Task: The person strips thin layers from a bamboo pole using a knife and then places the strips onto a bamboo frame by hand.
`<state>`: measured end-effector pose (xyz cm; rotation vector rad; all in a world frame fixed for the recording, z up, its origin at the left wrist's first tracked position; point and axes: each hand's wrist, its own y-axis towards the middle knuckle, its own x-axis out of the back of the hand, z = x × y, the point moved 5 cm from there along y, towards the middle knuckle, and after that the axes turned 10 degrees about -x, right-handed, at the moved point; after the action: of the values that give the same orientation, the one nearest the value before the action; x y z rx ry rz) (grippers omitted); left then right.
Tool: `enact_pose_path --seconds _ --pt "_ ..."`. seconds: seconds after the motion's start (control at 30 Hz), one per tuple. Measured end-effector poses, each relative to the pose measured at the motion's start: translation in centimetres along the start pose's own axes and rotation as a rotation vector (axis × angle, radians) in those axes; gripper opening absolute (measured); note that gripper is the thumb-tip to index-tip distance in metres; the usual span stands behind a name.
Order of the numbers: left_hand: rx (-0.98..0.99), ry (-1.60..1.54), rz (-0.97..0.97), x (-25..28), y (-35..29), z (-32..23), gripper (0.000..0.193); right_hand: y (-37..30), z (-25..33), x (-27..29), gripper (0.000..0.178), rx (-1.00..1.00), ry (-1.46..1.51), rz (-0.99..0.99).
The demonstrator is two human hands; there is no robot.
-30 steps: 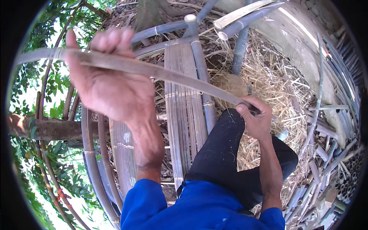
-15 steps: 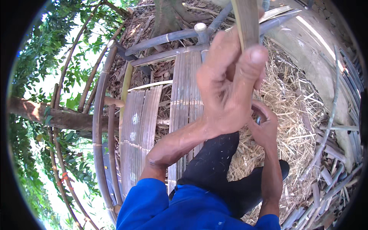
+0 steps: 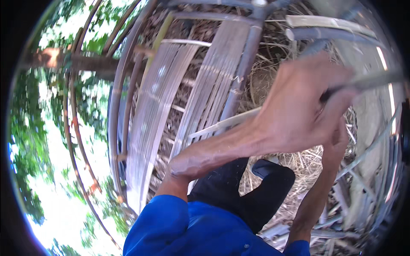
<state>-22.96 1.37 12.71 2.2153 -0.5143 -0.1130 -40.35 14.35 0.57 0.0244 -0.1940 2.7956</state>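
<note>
My left hand (image 3: 305, 104) is raised across the right half of the view, its fingers closed around a flat bamboo strip (image 3: 378, 80). The strip points out to the right and is smeared by motion. Below and behind that hand is my right hand (image 3: 337, 138); its fingers are mostly covered, so what it holds cannot be made out. A pale bamboo strip (image 3: 226, 123) slants out to the left from behind my left wrist; whether it is the same piece is hidden.
A slatted bamboo bench (image 3: 158, 94) with a pole frame stands to the left. Pale shavings (image 3: 299, 164) cover the ground by my dark-clad legs (image 3: 273, 187). Cut bamboo poles (image 3: 333, 35) lie at the upper right, more along the right edge. Trees and a branch are far left.
My left hand has moved right, and its bamboo strip has swung from pointing up to pointing right. My right hand has shifted right too. The view has turned, and a pale strip now shows at left.
</note>
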Motion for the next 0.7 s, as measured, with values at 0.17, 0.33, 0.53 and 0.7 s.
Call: enact_pose_path --seconds 0.17,0.33,0.53,0.7 --pt "0.498 0.26 0.081 6.2 -11.2 -6.7 0.023 -0.1 6.0 -6.1 0.087 -0.092 0.419 0.258" --pt "0.77 0.478 0.048 11.9 -21.5 -15.0 0.028 -1.8 1.4 -11.7 0.05 -0.438 0.621 0.549" --pt "1.076 0.666 -0.132 19.1 -37.4 -25.7 0.03 -6.8 -2.8 -23.5 0.03 -0.548 0.268 0.469" --pt "1.5 0.722 -0.238 24.9 -50.1 -36.5 0.038 -8.5 -7.3 -31.1 0.029 -0.675 0.095 0.401"
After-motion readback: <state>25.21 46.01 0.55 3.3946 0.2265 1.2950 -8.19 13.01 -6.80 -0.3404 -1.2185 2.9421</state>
